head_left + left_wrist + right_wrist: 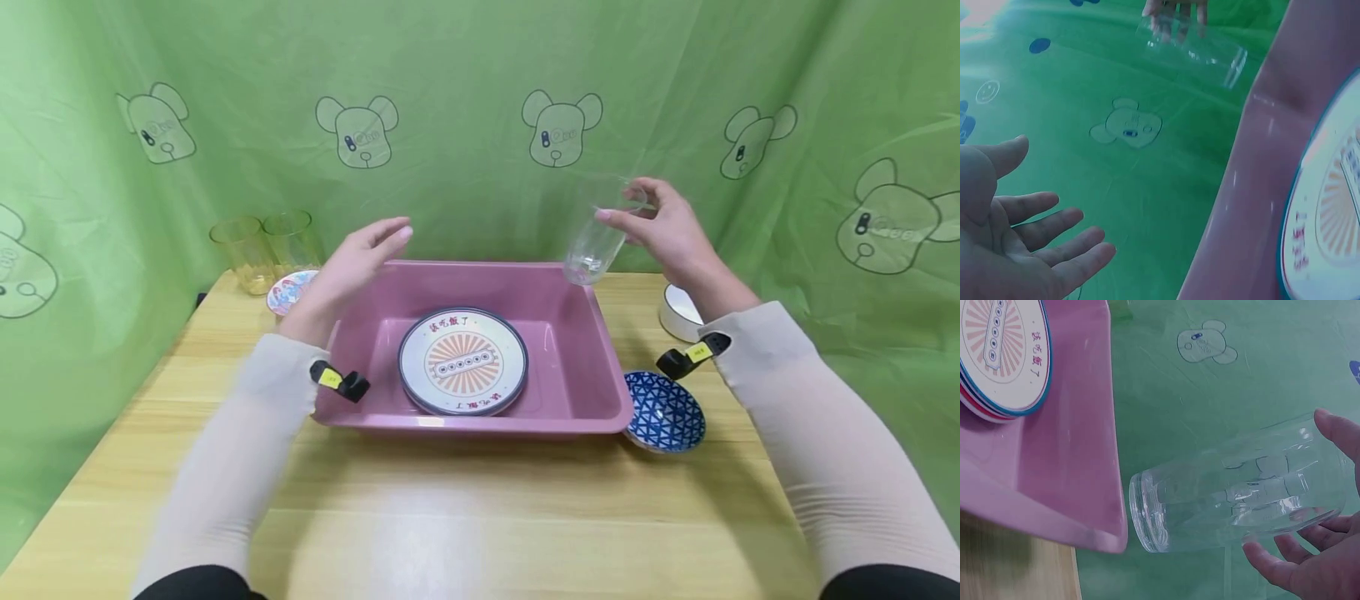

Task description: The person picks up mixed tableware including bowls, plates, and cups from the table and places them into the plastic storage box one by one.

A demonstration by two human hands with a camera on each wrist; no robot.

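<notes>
We see the right hand (667, 225) holding a clear ribbed glass tumbler (596, 237) in the air, its fingers (1285, 562) curled round the upper wall near the mouth and the thumb on the far side. The tumbler hangs tilted, base lowest, just above the far right corner of the pink rectangular plastic basin (585, 392); we judge that a grip near the rim leaves the base free to lead downward. The left hand (352, 267) hovers over the basin's left rim with its fingers (1054, 234) straight and spread, palm turned inward, holding nothing.

Below and between the two sets of fingers, a stack of round printed plates (462, 361) lies flat on the basin floor, toward the near wall. Bare basin floor shows to the right of the stack and behind it, beneath the tumbler. Outside the basin on the wooden tabletop (450, 517), a blue patterned bowl (664, 411) and a white bowl (678, 312) sit below the right wrist, while two yellowish tumblers (266, 246) and a small printed dish (288, 290) stand beyond the left fingers.
</notes>
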